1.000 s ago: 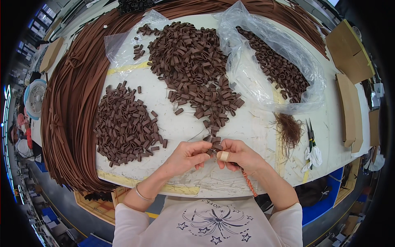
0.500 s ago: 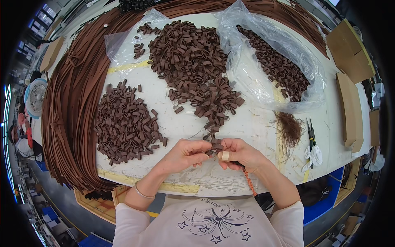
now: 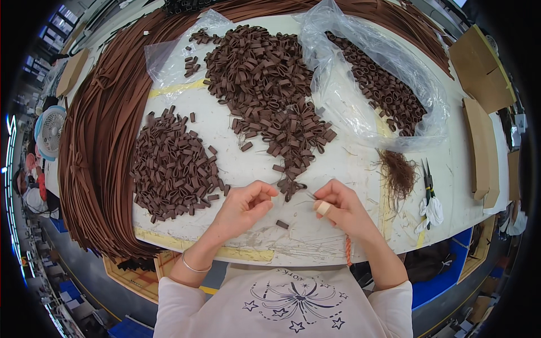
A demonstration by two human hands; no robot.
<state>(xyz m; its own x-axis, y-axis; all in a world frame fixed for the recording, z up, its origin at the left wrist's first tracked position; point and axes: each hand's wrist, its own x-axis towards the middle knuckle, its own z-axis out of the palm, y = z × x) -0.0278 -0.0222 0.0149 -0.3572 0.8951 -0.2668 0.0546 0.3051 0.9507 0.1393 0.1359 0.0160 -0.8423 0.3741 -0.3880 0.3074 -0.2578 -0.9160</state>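
Tool [image 3: 310, 195] mostly hidden by right hand [image 3: 340, 210]

On my remote feed, dk-brown flat leather-like loops [image 3: 259, 73] look matt; clear crinkled plastic bag [image 3: 338, 96] v. glossy; tan cardbd box [image 3: 480, 67] matt; thin silver metal bangle [image 3: 190, 266] smooth & shiny.

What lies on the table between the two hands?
In the head view, a single brown loop lies between the left hand and right hand; beyond it ends the larger loop pile.
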